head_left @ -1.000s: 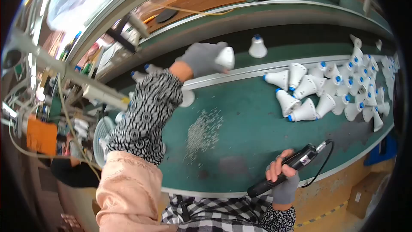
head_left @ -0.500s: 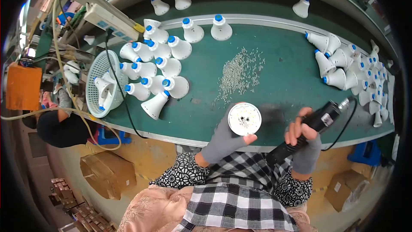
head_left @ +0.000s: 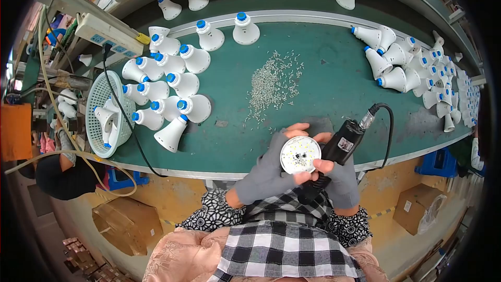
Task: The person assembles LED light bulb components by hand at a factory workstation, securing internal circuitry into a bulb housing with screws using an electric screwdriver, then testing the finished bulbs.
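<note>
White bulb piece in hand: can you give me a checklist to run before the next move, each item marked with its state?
1. White bulb piece held by left hand: ok.
2. Its flat round face turned up, towards the camera: ok.
3. Black tool gripped in right hand: ok.
4. Cable joined to the tool's silver end: ok.
5. Tool's working tip in order: cannot tell, lost against the dark clothing.
6. Small metallic pieces gathered neatly: not ok, strays lie around the pile.
</note>
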The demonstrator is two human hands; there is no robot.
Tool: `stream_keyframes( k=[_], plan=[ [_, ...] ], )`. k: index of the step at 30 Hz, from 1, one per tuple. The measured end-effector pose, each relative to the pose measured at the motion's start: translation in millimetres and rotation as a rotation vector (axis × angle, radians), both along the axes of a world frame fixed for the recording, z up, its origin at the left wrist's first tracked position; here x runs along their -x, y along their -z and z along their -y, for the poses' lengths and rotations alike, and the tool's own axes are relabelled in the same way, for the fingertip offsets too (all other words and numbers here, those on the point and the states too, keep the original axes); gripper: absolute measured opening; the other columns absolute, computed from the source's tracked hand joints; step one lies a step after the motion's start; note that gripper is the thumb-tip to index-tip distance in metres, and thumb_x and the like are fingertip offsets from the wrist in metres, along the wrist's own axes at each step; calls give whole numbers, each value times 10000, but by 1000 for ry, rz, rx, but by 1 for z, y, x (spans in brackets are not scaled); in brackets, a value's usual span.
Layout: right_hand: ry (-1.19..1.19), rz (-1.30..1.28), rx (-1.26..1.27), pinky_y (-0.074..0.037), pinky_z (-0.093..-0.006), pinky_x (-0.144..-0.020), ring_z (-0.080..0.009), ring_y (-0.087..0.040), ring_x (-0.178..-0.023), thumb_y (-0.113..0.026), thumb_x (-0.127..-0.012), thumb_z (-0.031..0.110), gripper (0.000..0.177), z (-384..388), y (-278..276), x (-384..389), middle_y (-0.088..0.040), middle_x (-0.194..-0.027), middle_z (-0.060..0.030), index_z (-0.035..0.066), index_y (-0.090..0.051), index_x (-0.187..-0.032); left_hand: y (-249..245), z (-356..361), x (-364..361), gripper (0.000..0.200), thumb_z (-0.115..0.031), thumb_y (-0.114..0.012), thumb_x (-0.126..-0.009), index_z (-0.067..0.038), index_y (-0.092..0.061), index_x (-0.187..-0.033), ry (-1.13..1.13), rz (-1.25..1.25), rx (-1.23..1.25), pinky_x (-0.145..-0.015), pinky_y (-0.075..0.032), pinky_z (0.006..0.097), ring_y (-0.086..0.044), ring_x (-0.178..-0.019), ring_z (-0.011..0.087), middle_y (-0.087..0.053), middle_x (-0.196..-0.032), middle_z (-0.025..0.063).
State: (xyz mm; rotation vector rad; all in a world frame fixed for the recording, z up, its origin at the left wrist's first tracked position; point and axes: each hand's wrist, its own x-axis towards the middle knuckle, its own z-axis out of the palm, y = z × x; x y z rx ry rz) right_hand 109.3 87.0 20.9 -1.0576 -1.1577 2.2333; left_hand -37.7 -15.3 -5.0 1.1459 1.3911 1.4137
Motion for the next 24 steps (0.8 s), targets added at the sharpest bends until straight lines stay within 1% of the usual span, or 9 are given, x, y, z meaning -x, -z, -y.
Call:
stream_keyframes(
  k=[3, 6, 9, 10, 11, 13, 14, 17, 24],
  plan=[
    [-58, 6, 3, -489, -236, -544, -118, -607, -597, -725, -741, 88, 445, -3, -4, -5, -638, -822, -81, -39, -559, -1133, -9, 0, -3, 632, -306, -699, -836, -32, -413, -1328, 1, 206, 93, -968, -453, 343, -538, -1191, 231, -516, -1269, 138],
    [-83, 17, 19, -483, -240, -533, -124, -605, -596, -743, -731, 96, 461, 0, -14, -2, -628, -790, -66, -33, -550, -1130, -27, 1, -12, 513, -267, -681, -831, -33, -494, -1247, -82, 559, 349, -870, -502, 315, -593, -1066, 182, -580, -1152, 113],
    [-54, -149, -142, -478, -253, -542, -145, -588, -575, -675, -799, 115, 353, -21, -11, -17, -609, -769, -67, 5, -541, -1106, -13, 7, -13, 405, -229, -674, -804, -38, -558, -1142, -183, 844, 383, -755, -525, 291, -615, -902, 149, -605, -1041, 92],
    [89, -222, -297, -465, -261, -570, -144, -562, -586, -623, -834, 119, 288, -30, -15, -17, -583, -769, -59, 25, -533, -1090, -15, 10, -7, 356, -223, -679, -773, -41, -588, -1064, -185, 961, 384, -705, -528, 289, -611, -828, 147, -599, -1030, 95],
    [233, -295, -451, -453, -269, -598, -144, -537, -598, -572, -869, 123, 226, -40, -21, -11, -557, -769, -51, 45, -524, -1075, -13, 13, -2, 359, -226, -681, -765, -39, -589, -1057, -195, 968, 374, -704, -528, 287, -610, -809, 146, -598, -1025, 95],
    [623, -576, -419, -416, -295, -657, -138, -473, -637, -501, -900, 121, 151, -51, -30, 6, -480, -758, -30, 65, -505, -1040, -7, 18, 4, 364, -230, -685, -749, -35, -591, -1042, -215, 984, 356, -700, -528, 282, -608, -772, 145, -598, -1016, 94],
    [655, -653, -432, -389, -312, -677, -137, -431, -661, -524, -896, 134, 131, -58, -25, 12, -434, -757, -15, 69, -492, -1005, -9, 18, 5, 363, -215, -686, -745, -26, -593, -1042, -222, 977, 373, -706, -529, 283, -617, -796, 145, -607, -1000, 87],
    [751, -524, -438, -393, -326, -679, -144, -434, -655, -531, -889, 137, 118, -64, -15, 45, -436, -757, -16, 75, -478, -974, -8, 13, 2, 364, -180, -686, -753, -24, -591, -1068, -252, 862, 401, -717, -531, 281, -624, -827, 147, -620, -985, 76],
    [674, -418, -434, -413, -339, -702, -147, -467, -674, -555, -880, 168, 148, -54, 12, 77, -440, -746, -19, 72, -467, -950, -12, 14, 3, 352, -134, -693, -785, -32, -580, -1102, -227, 718, 408, -767, -491, 248, -596, -871, 100, -624, -977, 39]
  ],
)
